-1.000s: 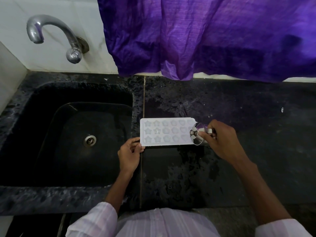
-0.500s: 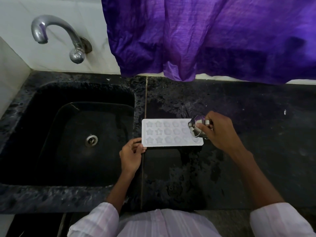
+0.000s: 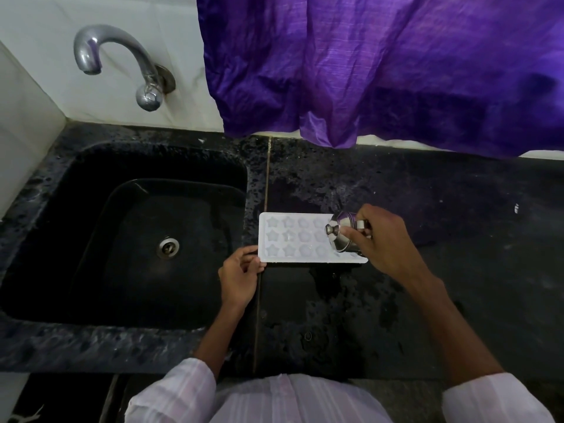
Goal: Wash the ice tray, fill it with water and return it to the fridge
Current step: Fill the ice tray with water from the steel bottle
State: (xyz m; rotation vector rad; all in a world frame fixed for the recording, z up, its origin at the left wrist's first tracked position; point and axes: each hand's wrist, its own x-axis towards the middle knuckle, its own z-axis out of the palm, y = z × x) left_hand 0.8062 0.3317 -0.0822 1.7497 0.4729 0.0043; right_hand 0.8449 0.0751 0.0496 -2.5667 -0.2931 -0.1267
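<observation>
A white ice tray [image 3: 293,239] with star and round moulds lies flat on the black counter [image 3: 457,239], just right of the sink. My left hand [image 3: 241,277] pinches its near left corner. My right hand [image 3: 384,239] holds a small lidded steel jug [image 3: 343,233] tipped on its side over the tray's right end, lid knob facing left. The jug hides the tray's right cells. I cannot tell whether water is coming out.
A black sink [image 3: 61,270] with a steel drain [image 3: 168,248] lies to the left, under a chrome tap [image 3: 122,59] on the white wall. A purple cloth [image 3: 381,68] hangs over the counter's back edge. The counter around the tray is wet.
The jug has shifted slightly left along the tray, covering more of its right cells. My left hand keeps its hold on the corner. The camera has tilted a little.
</observation>
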